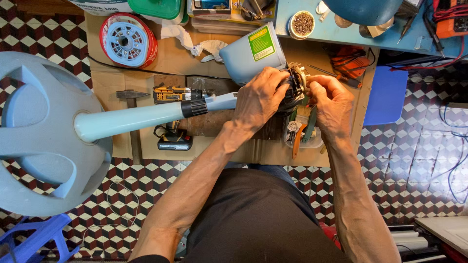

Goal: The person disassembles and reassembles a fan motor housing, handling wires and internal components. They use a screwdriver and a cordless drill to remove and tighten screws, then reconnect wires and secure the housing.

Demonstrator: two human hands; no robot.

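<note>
Left hand: the left hand (259,100) sits just right of the frame's centre, fingers curled tight around the black wire-wound fan motor (294,87).
Right hand: the right hand (332,102) is just right of the motor, fingers bent and pinched in at the motor's pale metal end; what lies between the fingertips cannot be told.
Motor: held between both hands in the upper middle of the frame, touching the pale blue plastic motor housing (251,57) that lies tilted above the left hand.
Fan stand: a pale blue pole (131,121) runs from the middle left toward the left hand, with a black collar near its thin end; it joins a large round pale blue base (34,131) filling the left edge.
Drill: a yellow and black cordless drill (174,114) lies behind the pole, on the brown cardboard sheet (105,83) covering the floor.
Hammer: a dark metal hammer (131,104) lies left of the drill.
Spool: a red and white reel (128,40) sits at the upper left.
Tray: a clear plastic tray (304,134) with orange-handled and green-handled tools lies below the hands.
Table: a blue table (336,31) at the upper right carries a small round tin of dark bits (302,23).
Floor: red, black and white patterned tiles (419,160).
</note>
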